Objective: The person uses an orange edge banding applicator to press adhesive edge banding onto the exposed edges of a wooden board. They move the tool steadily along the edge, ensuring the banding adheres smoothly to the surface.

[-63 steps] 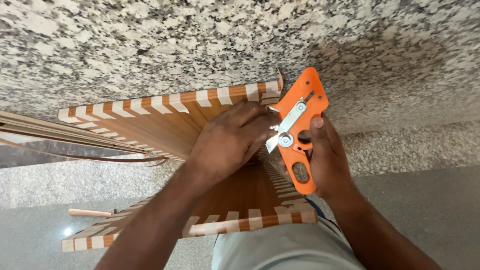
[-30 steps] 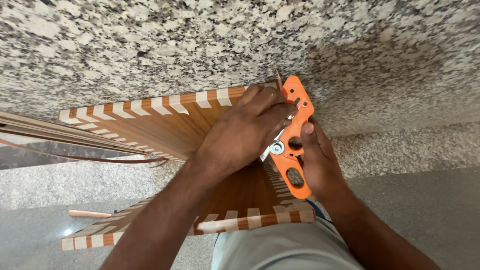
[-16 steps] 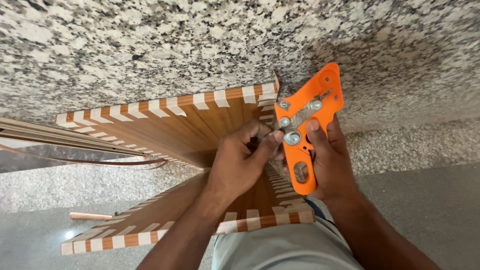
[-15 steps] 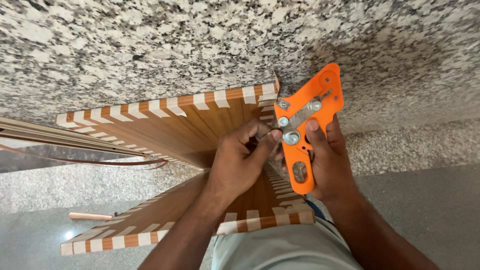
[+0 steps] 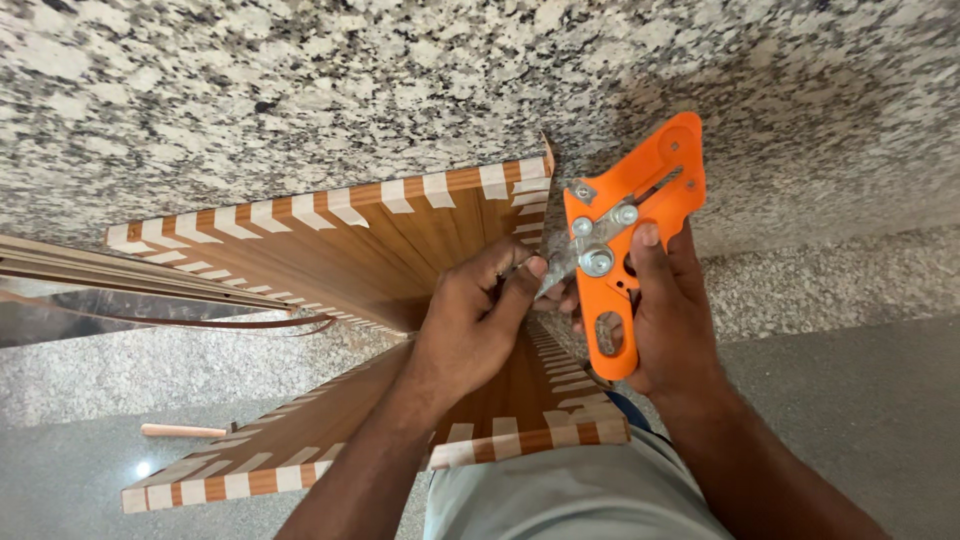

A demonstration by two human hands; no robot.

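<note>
Against speckled granite (image 5: 300, 90), right hand (image 5: 670, 330) clenches orange trimmer (image 5: 625, 235); left hand (image 5: 475, 325) pinches its blade tip.

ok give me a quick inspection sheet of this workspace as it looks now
surface: speckled granite floor, grey smoother band nearest the person
job's things: wooden panels with taped edges, meeting at a corner; orange tool with metal screws, at that corner
clutter: wooden stick on the floor at left
grippers: right hand grips the tool; left hand pinches at its metal tip, what it pinches too small to tell
cables: thin brown strip curls beside the panels; no cable seen
surroundings: stacked boards at left edge
</note>
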